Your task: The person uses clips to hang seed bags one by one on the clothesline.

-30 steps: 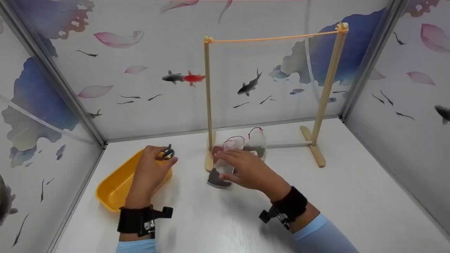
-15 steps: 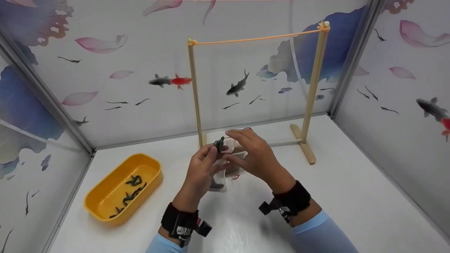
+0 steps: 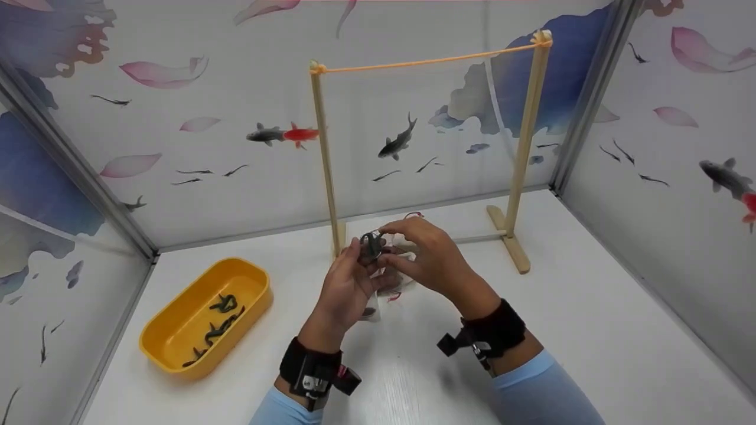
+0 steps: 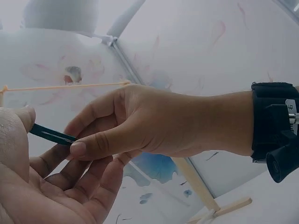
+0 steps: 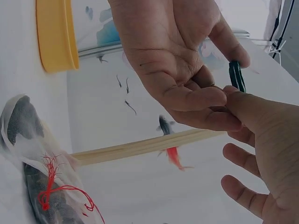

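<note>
Between both hands is a small dark green clip-like piece (image 3: 372, 244), looped, with two slim parallel sides in the left wrist view. My left hand (image 3: 342, 289) holds it, the thumb up against its left end. Thumb and fingers of my right hand (image 3: 434, 254) pinch the other end, as the left wrist view shows (image 4: 72, 142). Under the hands lie sheer white drawstring bags with red cords, partly hidden in the head view; one bag (image 5: 51, 191) shows dark patterned contents in the right wrist view. A yellow tray (image 3: 183, 321) on the left contains several similar green pieces (image 3: 223, 303).
Behind the hands stand two wooden posts, the left post (image 3: 325, 159) and the right post (image 3: 525, 141), on flat feet. An orange cord (image 3: 425, 61) spans their tops. Printed walls enclose the white table (image 3: 561, 330) at the back and sides.
My left hand has carried the green piece from above the tray rightward to my right hand. The right hand has risen off the bags and now pinches the piece too.
</note>
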`<state>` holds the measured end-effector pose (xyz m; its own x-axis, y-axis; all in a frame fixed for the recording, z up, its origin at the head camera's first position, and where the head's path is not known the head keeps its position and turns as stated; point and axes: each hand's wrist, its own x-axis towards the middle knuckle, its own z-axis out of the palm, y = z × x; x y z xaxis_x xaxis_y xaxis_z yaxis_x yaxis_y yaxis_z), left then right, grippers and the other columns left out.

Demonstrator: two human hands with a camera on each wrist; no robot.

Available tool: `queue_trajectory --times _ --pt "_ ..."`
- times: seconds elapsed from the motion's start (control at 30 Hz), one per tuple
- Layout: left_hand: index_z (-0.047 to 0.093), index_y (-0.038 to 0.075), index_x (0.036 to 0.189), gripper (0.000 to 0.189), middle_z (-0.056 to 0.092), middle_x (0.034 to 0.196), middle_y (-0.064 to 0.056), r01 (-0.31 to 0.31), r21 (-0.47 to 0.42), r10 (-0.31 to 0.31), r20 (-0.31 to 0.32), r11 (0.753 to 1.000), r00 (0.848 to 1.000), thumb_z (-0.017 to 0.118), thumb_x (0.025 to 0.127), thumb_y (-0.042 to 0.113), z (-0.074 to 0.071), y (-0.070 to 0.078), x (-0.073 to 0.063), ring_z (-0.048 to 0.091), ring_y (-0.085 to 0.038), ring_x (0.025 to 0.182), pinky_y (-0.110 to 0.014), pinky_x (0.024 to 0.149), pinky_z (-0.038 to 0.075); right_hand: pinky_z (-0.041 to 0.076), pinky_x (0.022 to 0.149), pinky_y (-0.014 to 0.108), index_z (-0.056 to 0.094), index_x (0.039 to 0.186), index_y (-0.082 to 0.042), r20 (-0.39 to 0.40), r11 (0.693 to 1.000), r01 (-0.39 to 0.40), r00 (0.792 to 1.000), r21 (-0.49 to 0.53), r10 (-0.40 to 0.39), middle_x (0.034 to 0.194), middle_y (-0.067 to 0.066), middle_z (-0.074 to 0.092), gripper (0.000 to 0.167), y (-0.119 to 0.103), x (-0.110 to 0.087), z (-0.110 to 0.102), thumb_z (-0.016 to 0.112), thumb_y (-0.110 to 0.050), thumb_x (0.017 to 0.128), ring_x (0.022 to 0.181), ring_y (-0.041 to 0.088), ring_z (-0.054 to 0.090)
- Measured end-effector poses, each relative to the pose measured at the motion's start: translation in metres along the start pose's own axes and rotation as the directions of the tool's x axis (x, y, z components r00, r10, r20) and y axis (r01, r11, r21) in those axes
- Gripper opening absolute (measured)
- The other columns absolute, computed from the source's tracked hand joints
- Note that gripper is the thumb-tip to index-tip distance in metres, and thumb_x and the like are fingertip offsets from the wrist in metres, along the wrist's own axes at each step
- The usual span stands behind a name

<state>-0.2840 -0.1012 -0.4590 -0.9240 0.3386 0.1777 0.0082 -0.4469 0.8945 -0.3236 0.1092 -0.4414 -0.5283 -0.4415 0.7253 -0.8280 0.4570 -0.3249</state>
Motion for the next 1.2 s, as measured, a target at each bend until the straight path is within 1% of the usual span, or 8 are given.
queue_trajectory --times 0.27,0.5,0.63,0.73,0.87,0.97,1.07,1.2 --pt "0.057 0.004 0.149 0.056 0.079 0.125 -0.004 0.029 0.088 -0.023 -0.061 0.996 0.998 0.029 0.125 0.046 0.0 0.0 0.0 0.076 -0.018 0.111 -0.039 0.095 0.066 0.066 0.102 0.05 0.074 0.139 -0.008 0.117 0.965 -0.163 0.983 0.203 0.141 0.136 0.007 0.08 0.044 0.0 0.0 -0.005 0.091 -0.018 0.1 0.127 0.029 0.077" --pt "0.056 -0.001 0.151 0.055 0.079 0.118 -0.004 0.081 0.166 -0.055 -0.155 0.983 0.986 0.033 0.126 0.041 -0.003 -0.002 0.003 0.077 -0.018 0.109 -0.038 0.094 0.066 0.067 0.099 0.053 0.076 0.136 -0.004 0.118 0.955 -0.176 0.981 0.238 0.151 0.133 0.012 0.081 0.043 0.002 0.0 -0.009 0.091 -0.02 0.099 0.122 0.03 0.08" --pt "0.067 -0.001 0.138 0.052 0.079 0.114 -0.01 0.126 0.346 -0.037 -0.255 0.93 0.966 0.038 0.125 0.04 -0.012 -0.007 0.011 0.075 -0.022 0.105 -0.037 0.087 0.062 0.068 0.096 0.051 0.077 0.13 -0.006 0.101 0.947 -0.228 0.972 0.224 0.21 0.128 0.011 0.081 0.038 0.007 0.001 -0.009 0.092 -0.021 0.099 0.119 0.029 0.08" --pt "0.073 0.001 0.131 0.044 0.078 0.119 -0.012 0.198 0.613 0.021 -0.331 0.765 0.943 0.048 0.123 0.036 -0.028 -0.016 0.022 0.073 -0.027 0.111 -0.041 0.092 0.059 0.069 0.093 0.049 0.078 0.127 -0.008 0.097 0.94 -0.297 0.954 0.167 0.284 0.126 0.009 0.082 0.035 0.014 0.0 -0.007 0.092 -0.022 0.099 0.115 0.031 0.082" --pt "0.077 0.005 0.132 0.029 0.074 0.124 -0.014 0.268 0.892 0.124 -0.332 0.365 0.935 0.065 0.114 0.024 -0.052 -0.033 0.036 0.071 -0.034 0.121 -0.05 0.102 0.059 0.069 0.09 0.048 0.079 0.125 -0.009 0.103 0.924 -0.375 0.925 0.074 0.366 0.122 0.01 0.085 0.031 0.025 -0.003 -0.004 0.091 -0.021 0.099 0.109 0.034 0.083" --pt "0.078 0.008 0.125 0.021 0.073 0.118 -0.013 0.278 0.95 0.146 -0.298 0.142 0.943 0.072 0.109 0.018 -0.066 -0.044 0.043 0.07 -0.036 0.116 -0.053 0.093 0.06 0.069 0.087 0.048 0.081 0.121 -0.009 0.12 0.906 -0.422 0.902 0.036 0.415 0.118 0.01 0.086 0.025 0.033 -0.006 0.001 0.09 -0.019 0.1 0.103 0.031 0.084" --pt "0.075 0.01 0.109 0.009 0.072 0.105 -0.012 0.27 0.962 0.142 -0.273 0.04 0.951 0.076 0.107 0.019 -0.072 -0.05 0.046 0.07 -0.037 0.104 -0.051 0.08 0.059 0.069 0.081 0.044 0.083 0.114 -0.01 0.149 0.887 -0.461 0.879 0.024 0.453 0.113 0.008 0.086 0.017 0.041 -0.009 0.006 0.09 -0.017 0.1 0.094 0.026 0.085" --pt "0.073 0.011 0.099 0.014 0.073 0.097 -0.012 0.26 0.965 0.141 -0.261 0.029 0.955 0.08 0.106 0.022 -0.073 -0.053 0.049 0.072 -0.036 0.098 -0.053 0.078 0.06 0.067 0.075 0.04 0.084 0.106 -0.012 0.186 0.871 -0.491 0.859 0.029 0.478 0.106 0.005 0.085 0.008 0.048 -0.011 0.009 0.089 -0.015 0.1 0.089 0.022 0.084"
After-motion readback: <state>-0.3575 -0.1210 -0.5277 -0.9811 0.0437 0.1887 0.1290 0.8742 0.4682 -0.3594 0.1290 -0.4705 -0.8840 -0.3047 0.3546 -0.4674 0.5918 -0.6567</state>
